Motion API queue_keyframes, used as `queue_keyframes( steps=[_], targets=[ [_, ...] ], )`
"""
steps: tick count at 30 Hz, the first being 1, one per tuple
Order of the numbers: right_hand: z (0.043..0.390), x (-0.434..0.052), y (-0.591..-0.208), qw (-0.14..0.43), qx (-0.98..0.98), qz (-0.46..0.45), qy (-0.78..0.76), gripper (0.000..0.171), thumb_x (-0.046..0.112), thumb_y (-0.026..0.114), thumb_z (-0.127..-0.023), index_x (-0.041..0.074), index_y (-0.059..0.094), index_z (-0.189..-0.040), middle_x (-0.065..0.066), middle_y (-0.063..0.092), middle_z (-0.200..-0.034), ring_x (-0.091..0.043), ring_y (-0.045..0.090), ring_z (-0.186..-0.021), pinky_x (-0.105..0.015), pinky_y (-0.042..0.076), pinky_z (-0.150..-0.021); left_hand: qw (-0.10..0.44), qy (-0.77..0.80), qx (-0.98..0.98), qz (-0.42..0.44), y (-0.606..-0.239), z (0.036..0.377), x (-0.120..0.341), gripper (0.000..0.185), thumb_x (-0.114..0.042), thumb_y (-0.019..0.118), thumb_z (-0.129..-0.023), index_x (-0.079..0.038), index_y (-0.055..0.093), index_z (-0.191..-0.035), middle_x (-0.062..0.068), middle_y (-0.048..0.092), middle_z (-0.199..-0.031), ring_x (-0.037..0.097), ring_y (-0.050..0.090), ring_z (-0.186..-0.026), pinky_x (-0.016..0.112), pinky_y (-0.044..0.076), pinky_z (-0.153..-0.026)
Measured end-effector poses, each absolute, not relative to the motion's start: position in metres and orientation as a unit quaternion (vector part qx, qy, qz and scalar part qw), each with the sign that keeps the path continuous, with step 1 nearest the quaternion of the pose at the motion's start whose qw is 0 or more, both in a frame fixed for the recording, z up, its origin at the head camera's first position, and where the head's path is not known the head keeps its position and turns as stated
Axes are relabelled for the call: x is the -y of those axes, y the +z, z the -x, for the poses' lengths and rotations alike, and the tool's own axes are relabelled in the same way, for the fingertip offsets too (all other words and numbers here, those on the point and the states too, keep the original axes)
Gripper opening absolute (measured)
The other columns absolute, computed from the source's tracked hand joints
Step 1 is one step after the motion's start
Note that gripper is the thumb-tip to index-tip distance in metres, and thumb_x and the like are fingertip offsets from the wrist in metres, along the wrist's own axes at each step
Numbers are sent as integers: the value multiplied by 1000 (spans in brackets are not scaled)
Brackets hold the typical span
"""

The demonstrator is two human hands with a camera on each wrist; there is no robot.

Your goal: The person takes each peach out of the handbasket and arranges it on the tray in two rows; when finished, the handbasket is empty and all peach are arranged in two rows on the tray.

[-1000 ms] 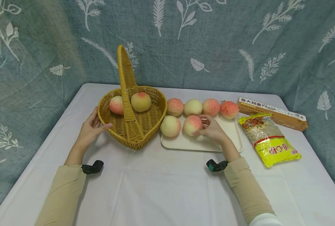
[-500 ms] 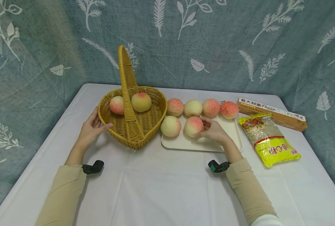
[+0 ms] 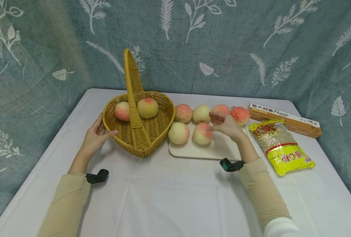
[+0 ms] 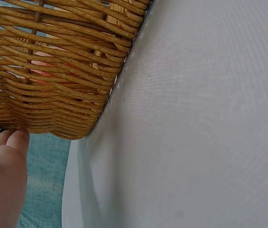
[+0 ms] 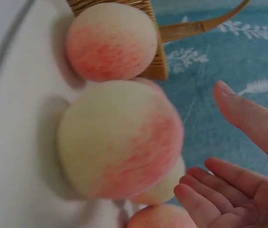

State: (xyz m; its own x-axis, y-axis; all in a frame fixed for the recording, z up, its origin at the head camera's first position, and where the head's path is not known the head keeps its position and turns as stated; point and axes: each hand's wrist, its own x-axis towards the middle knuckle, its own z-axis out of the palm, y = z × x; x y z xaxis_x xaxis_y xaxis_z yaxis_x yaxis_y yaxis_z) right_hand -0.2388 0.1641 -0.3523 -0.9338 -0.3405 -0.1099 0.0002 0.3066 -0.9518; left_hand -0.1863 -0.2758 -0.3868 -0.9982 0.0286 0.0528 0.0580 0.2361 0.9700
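Note:
A brown wicker basket (image 3: 150, 141) with a tall handle stands at the left, two peaches (image 3: 148, 108) inside it. At its left rim, my left hand (image 3: 93, 138) grips it with the thumb over the edge and fingers on the outer wall (image 4: 53, 85). My right hand (image 3: 227, 125) hovers, fingers spread and holding nothing, just above and right of a pink-and-cream peach (image 3: 201, 135) on the cream tray (image 3: 205, 153). The right wrist view shows a gap between the fingers and that peach (image 5: 117, 137). Another peach (image 3: 179, 133) sits to its left.
A row of several peaches (image 3: 183, 113) lines the tray's back side. To the right lie a yellow food packet (image 3: 285, 148) and a long pasta box (image 3: 285, 119). A patterned blue-green curtain (image 3: 175, 65) hangs behind the white-covered table (image 3: 163, 197).
My right hand has let go of the front right peach and risen back and right, its fingers opening. That peach shifted slightly right before release. My left hand and the basket stay put.

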Motion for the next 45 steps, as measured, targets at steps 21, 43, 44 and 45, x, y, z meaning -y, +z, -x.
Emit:
queue_keyframes(
  steps=[21,43,44,45],
  targets=[
    [287,-42,-306,135,-849,165,-484,69,30,72,-73,9,43,-131,-5,45,-130,-16,43,-116,-22,40,-93,15,-622,782,35,-384,183,280,88,-10,62,-83,-10,-3,-141,10,-5,-146,17,4,-133,19,15,-106],
    [302,46,-323,113,-855,-29,-505,68,42,73,-69,5,53,-122,-9,49,-124,-23,47,-108,-31,47,-83,23,-633,772,52,-388,183,280,90,-10,65,-80,-5,-1,-142,12,-1,-146,19,7,-133,20,15,-106],
    [302,48,-323,113,-854,-36,-506,67,42,73,-69,5,53,-121,-9,49,-123,-24,48,-107,-31,47,-83,25,-634,771,51,-388,182,281,90,-10,65,-80,-6,0,-142,11,-1,-146,19,7,-133,20,15,-106],
    [302,51,-323,112,-852,-43,-510,67,41,73,-69,5,53,-121,-10,49,-124,-24,48,-107,-32,46,-84,26,-635,770,52,-388,182,281,89,-9,65,-80,-6,0,-142,11,-1,-146,19,7,-133,20,15,-106]
  ],
)
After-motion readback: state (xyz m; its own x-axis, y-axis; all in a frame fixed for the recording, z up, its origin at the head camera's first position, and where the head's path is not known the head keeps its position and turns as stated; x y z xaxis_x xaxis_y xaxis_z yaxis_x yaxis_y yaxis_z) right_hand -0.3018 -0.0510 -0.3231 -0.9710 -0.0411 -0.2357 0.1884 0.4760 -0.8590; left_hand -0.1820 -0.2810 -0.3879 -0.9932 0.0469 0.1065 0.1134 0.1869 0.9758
